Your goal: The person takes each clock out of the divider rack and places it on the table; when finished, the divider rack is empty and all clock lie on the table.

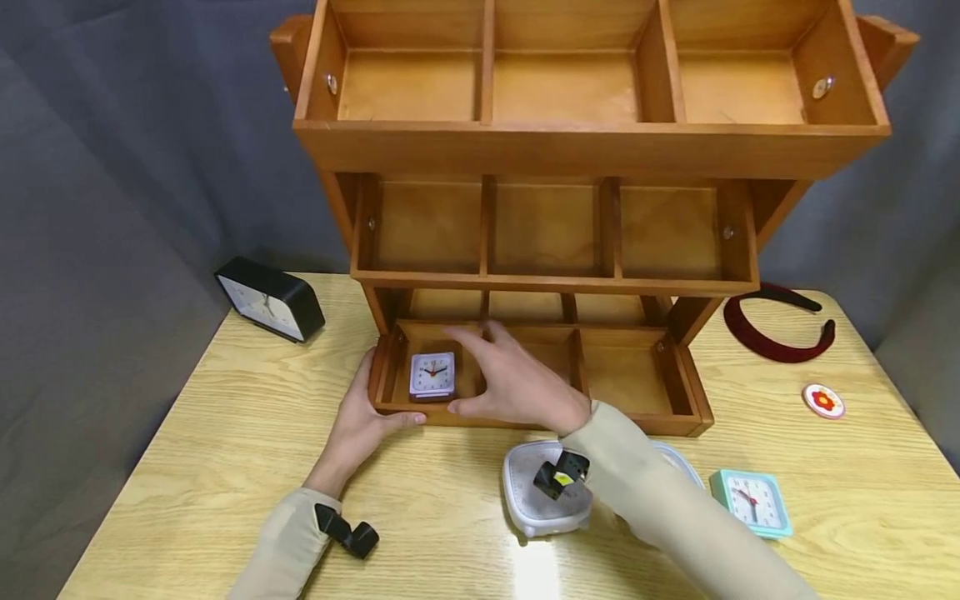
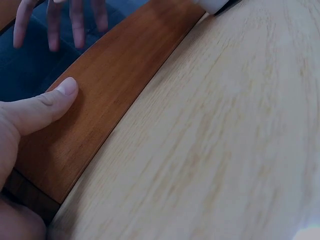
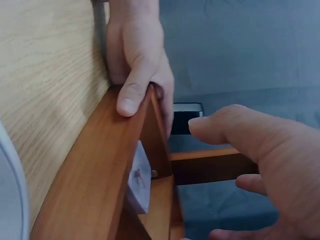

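A small lavender alarm clock (image 1: 432, 375) stands in the left compartment of the bottom tier of a wooden three-tier organizer (image 1: 592, 152). My left hand (image 1: 360, 429) grips the front left corner of that bottom tier, its thumb on the front board and its fingers along the side. Just right of the clock, my right hand (image 1: 517, 379) hovers over the tier with thumb and fingers spread, holding nothing. In the right wrist view the clock (image 3: 140, 177) shows inside the box, apart from the right hand (image 3: 280, 170).
At the back left stands a black clock (image 1: 270, 300). On the right lie a dark red headband (image 1: 776, 342), a round flower badge (image 1: 823, 401) and a turquoise clock (image 1: 753, 502). A whitish rounded device (image 1: 532, 492) lies in front of the organizer, partly beneath the right forearm.
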Tool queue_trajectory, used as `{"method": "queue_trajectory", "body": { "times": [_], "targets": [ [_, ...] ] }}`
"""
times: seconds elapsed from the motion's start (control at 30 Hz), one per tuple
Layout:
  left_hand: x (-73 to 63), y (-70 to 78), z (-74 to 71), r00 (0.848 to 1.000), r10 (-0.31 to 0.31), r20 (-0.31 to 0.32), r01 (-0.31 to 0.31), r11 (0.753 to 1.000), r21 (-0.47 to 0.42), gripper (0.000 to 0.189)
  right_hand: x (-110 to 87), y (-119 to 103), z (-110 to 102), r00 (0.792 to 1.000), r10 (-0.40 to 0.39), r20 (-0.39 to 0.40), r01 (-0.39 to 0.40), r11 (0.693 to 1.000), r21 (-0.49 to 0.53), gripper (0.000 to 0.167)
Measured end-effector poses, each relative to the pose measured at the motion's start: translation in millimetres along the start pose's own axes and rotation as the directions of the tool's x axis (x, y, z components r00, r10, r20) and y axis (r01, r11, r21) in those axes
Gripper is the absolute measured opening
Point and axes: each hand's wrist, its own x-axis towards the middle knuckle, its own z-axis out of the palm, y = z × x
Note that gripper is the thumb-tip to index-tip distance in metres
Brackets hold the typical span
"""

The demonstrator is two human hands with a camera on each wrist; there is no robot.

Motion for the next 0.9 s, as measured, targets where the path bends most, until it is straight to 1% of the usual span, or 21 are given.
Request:
{"method": "queue_trajectory", "body": {
  "times": [0.07,0.17,0.27,0.37,0.5,0.6,0.73,0.9],
  "targets": [
    [0.0,0.9,0.5,1.0,-0.002,0.003,0.002,1.0,0.008,0.118,4.2,1,3,1.0,-0.013,0.013,0.013,1.0,0.004,0.087],
    [0.4,1.2,0.2,1.0,0.002,0.007,-0.002,1.0,0.017,0.118,13.5,2,5,0.998,-0.052,0.023,0.052,0.999,0.008,0.086],
    [0.4,1.4,-0.4,1.0,0.0,0.003,0.0,1.0,0.02,0.117,23.9,3,8,0.996,-0.081,0.02,0.081,0.997,0.016,0.086],
    [0.4,1.4,-0.5,1.0,0.0,-0.003,0.0,1.0,0.026,0.117,33.7,3,10,0.997,-0.069,0.018,0.069,0.997,0.029,0.087],
    [0.5,1.0,0.2,1.0,-0.001,-0.007,0.001,0.999,0.037,0.116,44.1,5,15,0.998,-0.038,0.041,0.037,0.999,0.037,0.088],
    [0.9,0.7,0.8,1.0,-0.001,-0.004,0.001,0.999,0.044,0.116,50.4,7,19,0.998,-0.02,0.065,0.017,0.999,0.033,0.089],
    [1.2,0.6,0.3,1.0,-0.005,-0.001,0.005,0.999,0.045,0.116,57.5,8,24,0.993,-0.002,0.12,-0.003,0.999,0.042,0.093],
    [0.3,-0.3,-0.1,1.0,-0.005,-0.006,0.005,0.999,0.042,0.116,66.1,8,29,0.98,-0.032,0.195,0.034,0.999,-0.003,0.093]
  ]
}}
